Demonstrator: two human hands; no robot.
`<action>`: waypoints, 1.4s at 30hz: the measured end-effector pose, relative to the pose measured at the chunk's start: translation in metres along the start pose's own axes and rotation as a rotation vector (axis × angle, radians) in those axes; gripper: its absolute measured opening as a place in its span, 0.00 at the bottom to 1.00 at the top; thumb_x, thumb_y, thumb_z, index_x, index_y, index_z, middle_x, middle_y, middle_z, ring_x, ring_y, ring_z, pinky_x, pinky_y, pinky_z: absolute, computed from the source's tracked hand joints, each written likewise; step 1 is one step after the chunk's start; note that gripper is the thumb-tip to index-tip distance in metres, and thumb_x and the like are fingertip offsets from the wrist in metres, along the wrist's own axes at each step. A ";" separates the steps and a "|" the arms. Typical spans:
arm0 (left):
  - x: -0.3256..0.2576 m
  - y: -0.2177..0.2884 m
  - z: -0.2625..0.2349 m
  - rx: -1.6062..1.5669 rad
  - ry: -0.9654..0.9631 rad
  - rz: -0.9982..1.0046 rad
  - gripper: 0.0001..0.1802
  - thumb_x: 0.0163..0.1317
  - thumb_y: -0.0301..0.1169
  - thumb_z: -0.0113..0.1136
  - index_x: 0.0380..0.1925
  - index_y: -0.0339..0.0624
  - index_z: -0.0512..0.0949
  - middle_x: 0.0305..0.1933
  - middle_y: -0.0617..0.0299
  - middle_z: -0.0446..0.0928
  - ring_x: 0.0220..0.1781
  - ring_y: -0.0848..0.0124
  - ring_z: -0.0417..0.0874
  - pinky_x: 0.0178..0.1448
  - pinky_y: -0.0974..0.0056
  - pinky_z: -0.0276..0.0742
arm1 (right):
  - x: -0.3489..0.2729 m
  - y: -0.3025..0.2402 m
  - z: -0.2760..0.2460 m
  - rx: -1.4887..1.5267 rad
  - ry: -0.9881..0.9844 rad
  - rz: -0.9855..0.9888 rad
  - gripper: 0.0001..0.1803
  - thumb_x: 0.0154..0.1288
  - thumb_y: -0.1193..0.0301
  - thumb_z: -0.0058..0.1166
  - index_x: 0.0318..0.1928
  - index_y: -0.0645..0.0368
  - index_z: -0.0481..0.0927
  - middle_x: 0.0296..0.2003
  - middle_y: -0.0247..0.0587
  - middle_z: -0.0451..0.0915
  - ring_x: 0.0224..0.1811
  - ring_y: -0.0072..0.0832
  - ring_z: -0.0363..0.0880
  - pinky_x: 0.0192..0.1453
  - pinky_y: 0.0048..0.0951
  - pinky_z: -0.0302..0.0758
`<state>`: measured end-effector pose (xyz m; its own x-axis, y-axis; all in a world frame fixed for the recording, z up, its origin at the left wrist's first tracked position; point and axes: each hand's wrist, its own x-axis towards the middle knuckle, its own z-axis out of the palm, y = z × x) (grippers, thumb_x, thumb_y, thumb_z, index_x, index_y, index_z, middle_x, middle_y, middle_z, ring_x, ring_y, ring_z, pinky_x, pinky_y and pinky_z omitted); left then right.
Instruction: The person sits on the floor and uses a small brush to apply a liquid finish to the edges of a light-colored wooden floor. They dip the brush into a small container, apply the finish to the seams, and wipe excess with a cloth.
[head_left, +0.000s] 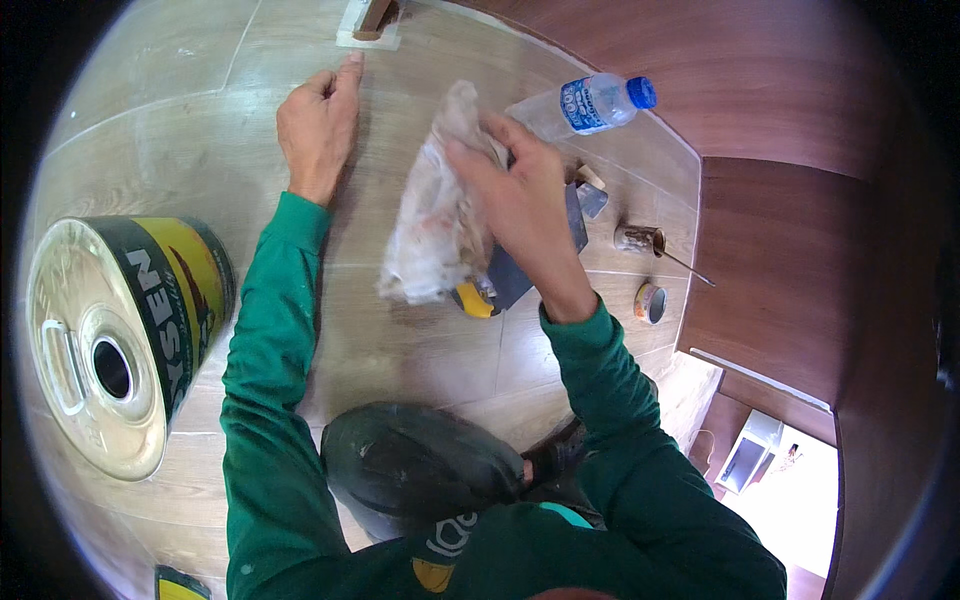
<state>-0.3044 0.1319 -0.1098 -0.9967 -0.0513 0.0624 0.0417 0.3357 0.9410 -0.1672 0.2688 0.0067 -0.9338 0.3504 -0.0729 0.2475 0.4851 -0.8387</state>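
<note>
Fingers of right hand pinch whitish cloth lying left and below, long axis near-vertical; left hand, fingers mostly curled, farther, upper left.

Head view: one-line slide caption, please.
Right hand holding a stained white cloth; left hand extended over the wood-look floor.

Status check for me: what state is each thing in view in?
Right hand: closed on the rag
White rag: bunched, stained
Left hand: fingers partly curled
Plastic bottle: blue cap on
Large metal can: mouth looks uncapped
Dark small tin: open, stick poking out
Second small tin: open
Grey-and-yellow object: partly covered
</note>
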 end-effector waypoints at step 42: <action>0.001 0.002 -0.003 0.046 -0.530 0.222 0.27 0.49 0.31 0.77 0.51 0.36 0.82 0.41 0.60 0.82 0.39 0.69 0.79 0.49 0.64 0.78 | -0.035 0.181 -0.142 -0.515 0.159 0.093 0.48 0.56 0.56 0.73 0.74 0.59 0.66 0.65 0.56 0.74 0.69 0.44 0.72 0.67 0.42 0.74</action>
<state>-0.3047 0.1299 -0.1064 -0.8637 0.4991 0.0708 0.2628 0.3261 0.9081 -0.0528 0.4581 -0.0659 -0.8613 0.5078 -0.0177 0.4587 0.7621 -0.4569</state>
